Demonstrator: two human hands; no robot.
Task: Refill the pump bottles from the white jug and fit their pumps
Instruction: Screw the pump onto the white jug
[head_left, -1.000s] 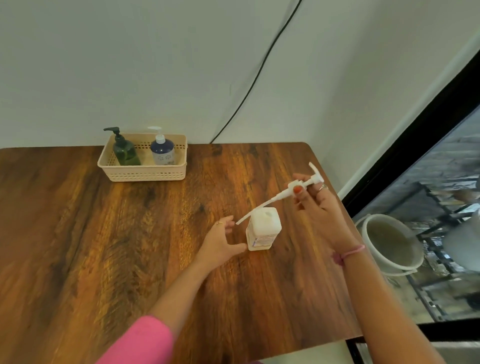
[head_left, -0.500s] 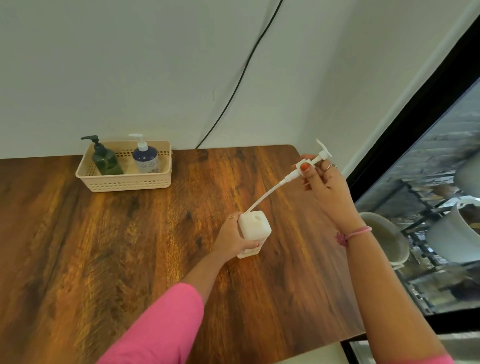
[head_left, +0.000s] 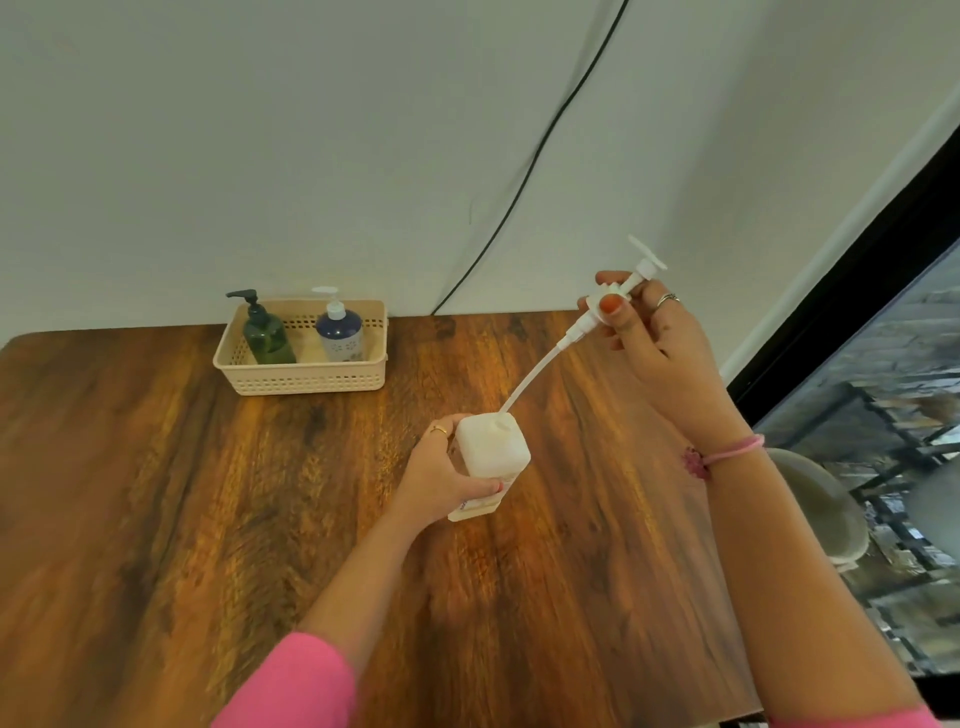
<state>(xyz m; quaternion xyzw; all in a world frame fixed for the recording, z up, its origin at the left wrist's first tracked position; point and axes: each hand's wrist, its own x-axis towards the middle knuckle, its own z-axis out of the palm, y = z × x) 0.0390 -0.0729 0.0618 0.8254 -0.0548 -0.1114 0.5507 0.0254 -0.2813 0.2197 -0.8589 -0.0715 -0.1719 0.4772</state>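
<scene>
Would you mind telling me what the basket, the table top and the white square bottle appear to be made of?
The basket looks like cream moulded plastic, matt, with rows of small punched holes. The table top looks like wood or wood-grain laminate, brown with dark streaks and a soft sheen; which one is unclear. The white square bottle, held by the left hand, seems translucent, matt plastic.

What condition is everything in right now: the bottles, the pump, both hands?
White bottle: upright on the table, open neck.
Pump: off, tilted, tube tip at the neck.
Left hand: gripping the white bottle.
Right hand: holding the pump.
Green bottle: in the basket, pump fitted.
Blue bottle: same.
</scene>
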